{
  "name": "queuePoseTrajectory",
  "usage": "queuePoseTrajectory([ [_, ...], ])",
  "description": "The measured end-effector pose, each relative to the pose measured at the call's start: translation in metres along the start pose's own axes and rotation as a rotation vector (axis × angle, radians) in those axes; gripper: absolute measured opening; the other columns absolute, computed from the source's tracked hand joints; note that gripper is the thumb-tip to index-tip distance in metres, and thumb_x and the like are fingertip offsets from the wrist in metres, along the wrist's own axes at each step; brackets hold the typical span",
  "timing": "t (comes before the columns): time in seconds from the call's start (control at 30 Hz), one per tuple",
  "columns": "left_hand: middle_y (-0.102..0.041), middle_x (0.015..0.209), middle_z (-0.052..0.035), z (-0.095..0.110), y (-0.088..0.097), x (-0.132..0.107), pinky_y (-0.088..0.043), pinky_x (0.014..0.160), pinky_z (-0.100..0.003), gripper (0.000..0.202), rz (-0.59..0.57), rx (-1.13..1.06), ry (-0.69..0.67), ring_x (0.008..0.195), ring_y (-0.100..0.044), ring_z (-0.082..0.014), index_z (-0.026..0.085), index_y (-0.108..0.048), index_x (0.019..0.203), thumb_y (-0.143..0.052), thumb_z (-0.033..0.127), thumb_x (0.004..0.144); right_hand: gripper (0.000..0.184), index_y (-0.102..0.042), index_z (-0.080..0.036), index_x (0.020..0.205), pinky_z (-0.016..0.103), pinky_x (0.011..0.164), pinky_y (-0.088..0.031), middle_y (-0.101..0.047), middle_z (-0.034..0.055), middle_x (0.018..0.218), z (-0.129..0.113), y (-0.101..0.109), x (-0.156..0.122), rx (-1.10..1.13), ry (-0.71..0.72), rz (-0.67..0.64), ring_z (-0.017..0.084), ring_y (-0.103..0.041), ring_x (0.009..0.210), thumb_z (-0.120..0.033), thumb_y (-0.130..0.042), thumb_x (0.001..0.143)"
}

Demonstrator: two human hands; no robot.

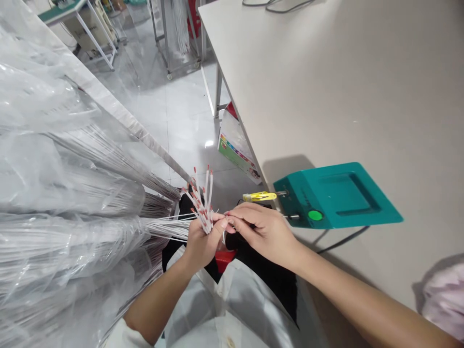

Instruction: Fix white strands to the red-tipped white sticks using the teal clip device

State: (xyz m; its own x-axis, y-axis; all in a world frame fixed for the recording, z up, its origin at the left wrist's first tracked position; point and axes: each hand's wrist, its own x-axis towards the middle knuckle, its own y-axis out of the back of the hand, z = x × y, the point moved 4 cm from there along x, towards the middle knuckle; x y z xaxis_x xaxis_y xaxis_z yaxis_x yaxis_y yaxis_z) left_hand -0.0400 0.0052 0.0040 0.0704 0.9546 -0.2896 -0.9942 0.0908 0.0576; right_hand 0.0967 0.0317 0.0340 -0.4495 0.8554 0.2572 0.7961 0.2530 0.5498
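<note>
As left hand grips wires, table, tiled floor

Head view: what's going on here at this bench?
A person's left hand grips a fanned bunch of thin red-tipped wires, and the right hand pinches at the base of that bunch. This happens over the lap, beside the table edge. A teal box with a green button and a yellow clip sits just right of the hands. Plastic-wrapped wire bundles lie to the left.
</note>
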Motion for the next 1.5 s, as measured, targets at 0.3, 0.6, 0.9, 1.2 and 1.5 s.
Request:
queuePoseTrajectory([
  [0.3, -0.047, 0.048, 0.0042, 0.0, -0.005, -0.001, -0.034, 0.047, -0.021, 0.016, 0.06, 0.144, -0.006, 0.045, -0.041, -0.0079, 0.016, -0.064, 0.066, -0.055, 0.025, 0.075, 0.024, -0.059, -0.016, 0.065, 0.024, 0.048, -0.038, -0.058, 0.003, 0.061, -0.004, -0.002, -0.004, -0.462, 0.105, -0.02, 0.012, -0.054, 0.053, -0.019, -0.043, 0.083],
  [0.6, -0.064, 0.059, 0.0024, 0.008, -0.008, 0.013, -0.037, 0.045, -0.02, 0.037, 0.151, -0.095, 0.117, 0.042, -0.045, -0.0062, 0.015, -0.064, 0.102, -0.065, 0.021, 0.065, 0.023, -0.064, -0.018, 0.098, 0.039, 0.074, -0.047, -0.068, 0.0111, 0.09, -0.002, 0.047, -0.007, -0.622, 0.189, 0.042, 0.025, -0.062, 0.083, -0.029, -0.052, 0.083],
  [0.9, -0.066, 0.064, -0.0001, 0.001, -0.021, 0.027, -0.031, 0.039, -0.019, 0.046, 0.083, -0.163, 0.147, 0.037, -0.037, -0.0029, 0.013, -0.061, 0.113, -0.064, 0.028, 0.07, 0.021, -0.067, -0.021, 0.083, 0.059, 0.095, -0.029, -0.068, 0.0084, 0.088, 0.026, 0.06, 0.011, -0.867, 0.151, -0.221, 0.027, -0.059, 0.086, -0.012, -0.048, 0.082],
  [1.2, -0.068, 0.068, -0.0015, 0.008, -0.022, 0.025, -0.031, 0.039, -0.018, 0.047, 0.064, -0.186, 0.083, 0.038, -0.037, -0.0022, 0.013, -0.061, 0.114, -0.066, 0.029, 0.07, 0.026, -0.062, -0.014, 0.104, 0.035, 0.074, -0.05, -0.065, 0.012, 0.1, 0.0, 0.056, 0.01, -0.532, 0.172, -0.093, 0.022, -0.06, 0.088, -0.023, -0.045, 0.087],
  [1.5, -0.066, 0.068, -0.0025, 0.014, -0.017, 0.012, -0.046, 0.067, -0.025, 0.017, 0.096, -0.039, -0.022, 0.067, -0.058, -0.0134, 0.015, -0.072, 0.081, -0.067, 0.019, 0.066, 0.021, -0.055, -0.016, 0.067, 0.023, 0.049, -0.033, -0.053, 0.0022, 0.064, -0.004, 0.029, 0.016, -0.308, 0.061, -0.176, 0.01, -0.043, 0.051, -0.015, -0.041, 0.082],
])
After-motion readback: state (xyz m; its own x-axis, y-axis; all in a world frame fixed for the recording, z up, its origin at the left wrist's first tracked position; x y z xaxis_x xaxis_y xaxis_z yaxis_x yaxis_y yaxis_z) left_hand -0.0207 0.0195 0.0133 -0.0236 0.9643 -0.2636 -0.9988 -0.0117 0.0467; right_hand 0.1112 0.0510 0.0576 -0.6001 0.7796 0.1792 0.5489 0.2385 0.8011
